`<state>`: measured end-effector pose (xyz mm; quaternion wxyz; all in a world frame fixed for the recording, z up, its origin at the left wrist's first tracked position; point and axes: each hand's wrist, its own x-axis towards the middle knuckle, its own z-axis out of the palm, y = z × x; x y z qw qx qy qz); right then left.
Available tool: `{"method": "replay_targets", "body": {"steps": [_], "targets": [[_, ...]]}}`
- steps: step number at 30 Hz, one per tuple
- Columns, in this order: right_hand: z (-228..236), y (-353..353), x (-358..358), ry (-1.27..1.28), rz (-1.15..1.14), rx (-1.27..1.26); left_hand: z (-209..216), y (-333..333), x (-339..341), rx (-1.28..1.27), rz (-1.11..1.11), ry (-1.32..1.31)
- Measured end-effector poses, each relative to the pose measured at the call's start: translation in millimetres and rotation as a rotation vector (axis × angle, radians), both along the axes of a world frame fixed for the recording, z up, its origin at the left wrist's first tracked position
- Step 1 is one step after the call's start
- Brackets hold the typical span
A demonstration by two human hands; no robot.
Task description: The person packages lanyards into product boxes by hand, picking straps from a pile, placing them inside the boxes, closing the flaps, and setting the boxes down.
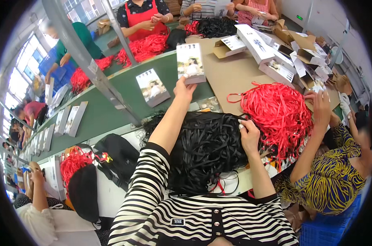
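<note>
Wore a black-and-white striped top (202,217), closest to the lens. Stretched the left arm far forward and gripped with the left hand (183,88) a small printed box (190,61) by its lower edge. Held it upright, long axis pointing away from the body, over the near side of the green belt (112,106). Rested the right hand (248,133) much nearer the body, on the heap of black straps (202,151), just where it met the heap of red straps (280,112). Curled the fingers down there; could not tell whether any strap was pinched. Found the box far ahead of the right hand and a little to its left, well apart from it. Noticed a second printed box (152,87) flat on the belt, left of the held one.
</note>
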<state>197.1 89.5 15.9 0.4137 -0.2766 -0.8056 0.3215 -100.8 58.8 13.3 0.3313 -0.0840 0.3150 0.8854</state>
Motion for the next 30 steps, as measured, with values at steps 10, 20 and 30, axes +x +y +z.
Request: {"method": "replay_targets", "body": {"steps": [10, 20, 30], "targets": [[4.2, -4.9, 3.1, 0.023, -0.008, -0.010, 0.6, -37.8, -42.1, -0.746, 0.078, 0.242], [-3.1, 18.7, 3.5, 0.215, -0.070, -0.467, 59.7, -30.1, 82.0, -0.384, -0.164, 0.780], [36.5, 21.8, 13.5, 0.438, 0.009, -0.787, -10.8, -41.6, 122.3, -0.399, -0.466, 0.571]]}}
